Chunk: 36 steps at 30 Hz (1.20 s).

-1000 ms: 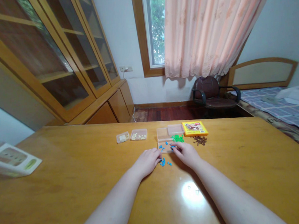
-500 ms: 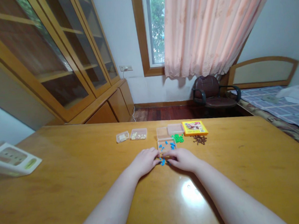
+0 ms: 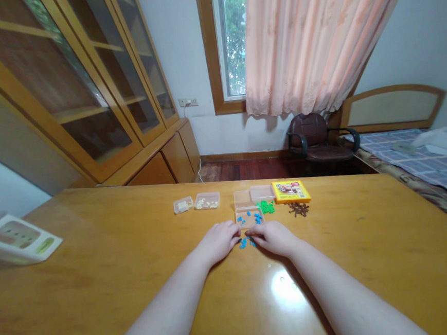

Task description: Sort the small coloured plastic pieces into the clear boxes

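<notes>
Left hand: at the near left corner of the see-through box (image 3: 250,221). This hand (image 3: 221,240) has its fingers bent down by the loose blue pieces (image 3: 244,243).
Left grip: fingertips curled; can't make out whether a piece is pinched.
Right hand: just in front of the box's near edge; this hand (image 3: 271,236) reaches in from the right, index finger and thumb at the loose blue pieces.
Right grip: narrow gap between finger and thumb; too small to see if anything is held.
Blue pieces: one loose cluster on the surface (image 3: 139,277) between the hands, more scattered inside the box.
Box lid: folded back flat behind the box, which lies unlidded.
Green pieces: heaped (image 3: 266,207) right of the box, very near its wall.
Brown pieces: piled (image 3: 299,209) in front of the yellow box (image 3: 291,191), well apart from the blue.
Cream pieces: in a separate tray (image 3: 207,195), off to the left.
Slip risk: pieces are tiny, so a loose pinch could drop one or flick it across the smooth surface.
Mix risk: a right-hand sweep too wide could probably drag green in with blue.
Bump risk: a wrist or finger pressing the box rim could shift or tip it, spilling the blue inside.
</notes>
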Each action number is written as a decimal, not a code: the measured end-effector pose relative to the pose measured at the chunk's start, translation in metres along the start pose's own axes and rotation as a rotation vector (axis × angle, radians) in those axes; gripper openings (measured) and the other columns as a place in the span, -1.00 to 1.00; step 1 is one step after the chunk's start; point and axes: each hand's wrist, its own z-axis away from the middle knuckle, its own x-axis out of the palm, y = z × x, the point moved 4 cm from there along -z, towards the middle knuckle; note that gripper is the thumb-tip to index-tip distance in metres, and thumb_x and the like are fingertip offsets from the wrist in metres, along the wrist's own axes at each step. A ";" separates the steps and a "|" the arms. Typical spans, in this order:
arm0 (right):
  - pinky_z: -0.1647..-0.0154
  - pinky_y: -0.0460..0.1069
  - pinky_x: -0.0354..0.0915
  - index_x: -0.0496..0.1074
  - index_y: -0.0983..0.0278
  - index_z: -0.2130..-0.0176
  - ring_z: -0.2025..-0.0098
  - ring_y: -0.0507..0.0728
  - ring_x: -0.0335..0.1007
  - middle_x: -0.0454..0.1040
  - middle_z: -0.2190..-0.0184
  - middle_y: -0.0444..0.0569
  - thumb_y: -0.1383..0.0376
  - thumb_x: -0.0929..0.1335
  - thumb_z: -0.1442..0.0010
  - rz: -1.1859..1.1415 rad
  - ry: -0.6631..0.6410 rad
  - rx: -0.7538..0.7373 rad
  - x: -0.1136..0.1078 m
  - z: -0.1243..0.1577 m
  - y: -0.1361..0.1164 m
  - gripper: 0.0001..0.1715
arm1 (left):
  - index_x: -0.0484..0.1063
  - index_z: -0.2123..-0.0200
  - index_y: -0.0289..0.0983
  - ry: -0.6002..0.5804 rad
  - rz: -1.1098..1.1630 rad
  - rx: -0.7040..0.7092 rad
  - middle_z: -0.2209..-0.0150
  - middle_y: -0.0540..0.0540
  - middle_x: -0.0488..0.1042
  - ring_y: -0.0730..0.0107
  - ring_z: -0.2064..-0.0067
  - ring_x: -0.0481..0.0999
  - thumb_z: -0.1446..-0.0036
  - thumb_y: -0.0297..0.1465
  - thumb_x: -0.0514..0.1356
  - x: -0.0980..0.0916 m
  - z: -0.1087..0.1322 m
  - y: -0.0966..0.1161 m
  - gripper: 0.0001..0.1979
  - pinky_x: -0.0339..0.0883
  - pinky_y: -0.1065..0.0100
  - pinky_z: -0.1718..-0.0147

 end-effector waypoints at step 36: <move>0.37 -0.11 0.17 0.51 0.22 0.38 0.38 0.07 0.43 0.55 0.43 -0.06 0.33 0.28 -0.15 0.135 0.076 0.043 0.001 -0.002 0.000 -0.80 | 0.39 0.31 -0.23 -0.049 -0.020 -0.085 0.28 -0.08 0.44 0.30 0.26 0.45 -0.19 -0.36 0.04 0.004 -0.001 -0.004 -0.85 0.26 0.36 0.28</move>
